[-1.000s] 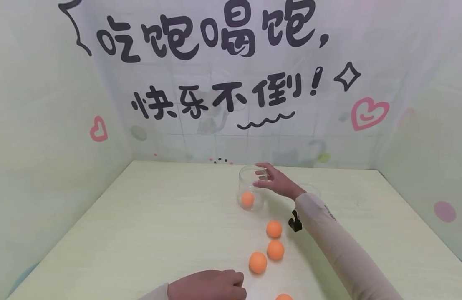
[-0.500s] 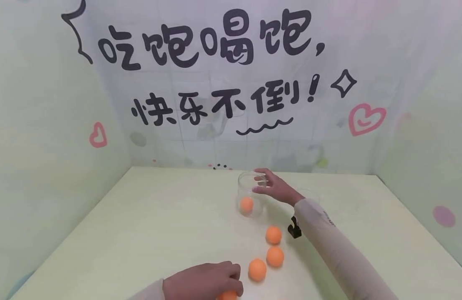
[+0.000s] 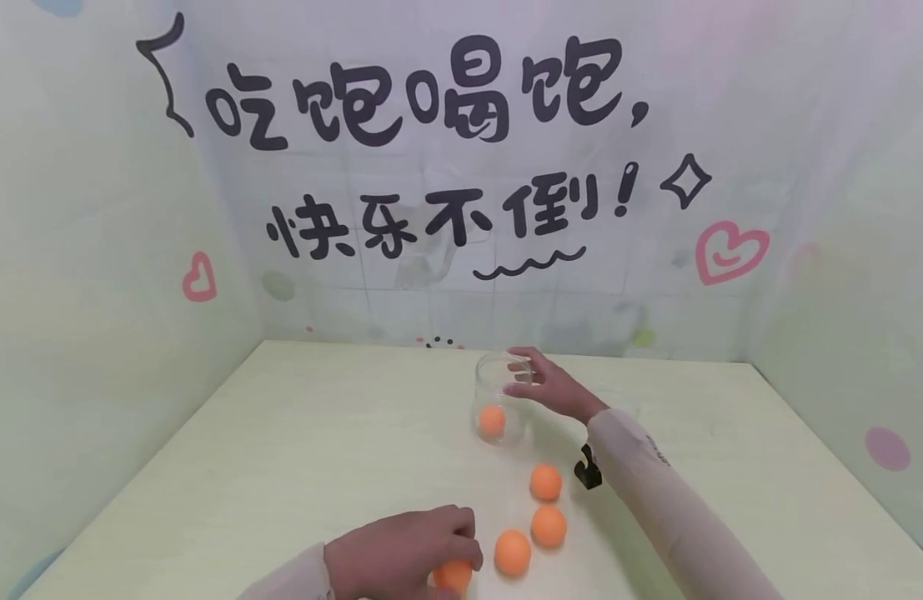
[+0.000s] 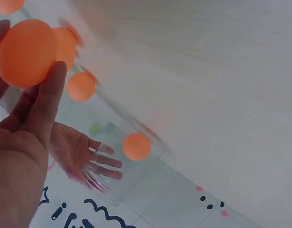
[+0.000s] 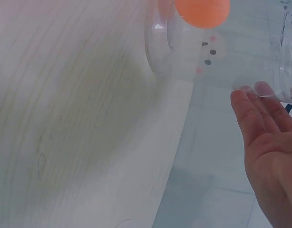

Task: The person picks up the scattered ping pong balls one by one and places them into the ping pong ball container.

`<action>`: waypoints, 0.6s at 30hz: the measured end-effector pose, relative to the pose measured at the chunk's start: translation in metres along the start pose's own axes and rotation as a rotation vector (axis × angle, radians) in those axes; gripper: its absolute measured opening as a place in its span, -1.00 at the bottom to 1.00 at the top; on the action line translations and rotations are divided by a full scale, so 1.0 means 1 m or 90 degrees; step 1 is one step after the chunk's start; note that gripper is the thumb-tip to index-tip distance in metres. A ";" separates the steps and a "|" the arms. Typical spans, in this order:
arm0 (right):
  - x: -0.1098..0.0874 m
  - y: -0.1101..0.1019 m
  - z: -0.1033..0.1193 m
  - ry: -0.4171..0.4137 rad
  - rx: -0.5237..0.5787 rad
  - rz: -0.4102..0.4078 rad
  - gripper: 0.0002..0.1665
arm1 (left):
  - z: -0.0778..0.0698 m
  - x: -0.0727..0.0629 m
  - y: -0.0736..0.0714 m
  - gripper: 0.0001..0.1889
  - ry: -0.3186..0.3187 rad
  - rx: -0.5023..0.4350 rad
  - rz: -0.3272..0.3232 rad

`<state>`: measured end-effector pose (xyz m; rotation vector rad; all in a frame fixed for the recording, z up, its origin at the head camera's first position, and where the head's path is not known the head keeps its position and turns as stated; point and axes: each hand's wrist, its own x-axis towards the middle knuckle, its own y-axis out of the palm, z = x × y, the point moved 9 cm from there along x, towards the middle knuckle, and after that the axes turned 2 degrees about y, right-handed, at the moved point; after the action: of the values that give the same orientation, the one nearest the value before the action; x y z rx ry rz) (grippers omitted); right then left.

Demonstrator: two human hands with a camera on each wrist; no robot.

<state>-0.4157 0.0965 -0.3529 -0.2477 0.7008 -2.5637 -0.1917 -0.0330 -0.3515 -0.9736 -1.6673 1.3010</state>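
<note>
My left hand [image 3: 404, 550] pinches an orange ping-pong ball [image 3: 452, 575] between thumb and fingers near the front edge of the view. The left wrist view shows this ball [image 4: 27, 53] large at the fingertips. Farther back, a clear jar [image 3: 499, 387] stands upright with one orange ball [image 3: 493, 421] at its bottom. My right hand [image 3: 554, 387] holds the jar's right side near the rim, thumb in front and fingers behind. In the right wrist view, the fingers [image 5: 265, 107] lie against the clear wall by the rim.
Three loose orange balls, the nearest [image 3: 513, 552] just right of my left hand, lie in a row toward the jar. Behind my right wrist shows a faint clear round rim [image 3: 619, 400]. A small black piece [image 3: 588, 468] sits beside the right sleeve. A printed curtain [image 3: 401, 308] backs the table.
My left hand has taken hold of an orange ball at the front of the table. The right hand stays at the jar. The head view has tilted up slightly.
</note>
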 end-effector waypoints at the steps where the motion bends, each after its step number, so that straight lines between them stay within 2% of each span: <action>1: 0.000 0.000 0.000 -0.001 -0.001 -0.001 -0.17 | 0.002 0.001 -0.001 -0.84 0.000 -0.004 -0.005; 9: 0.000 0.002 -0.003 -0.002 0.010 0.006 -0.19 | 0.014 0.004 -0.006 -0.82 0.009 -0.028 -0.031; 14: 0.000 0.001 -0.002 -0.004 0.014 0.004 -0.19 | 0.024 0.008 -0.008 -0.82 -0.018 -0.033 -0.037; 18: 0.001 0.001 -0.002 -0.004 0.017 0.004 -0.18 | 0.035 0.010 -0.009 -0.82 -0.055 -0.033 -0.035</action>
<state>-0.4168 0.0967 -0.3552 -0.2438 0.6637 -2.5634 -0.2288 -0.0387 -0.3467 -0.9064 -1.7899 1.2841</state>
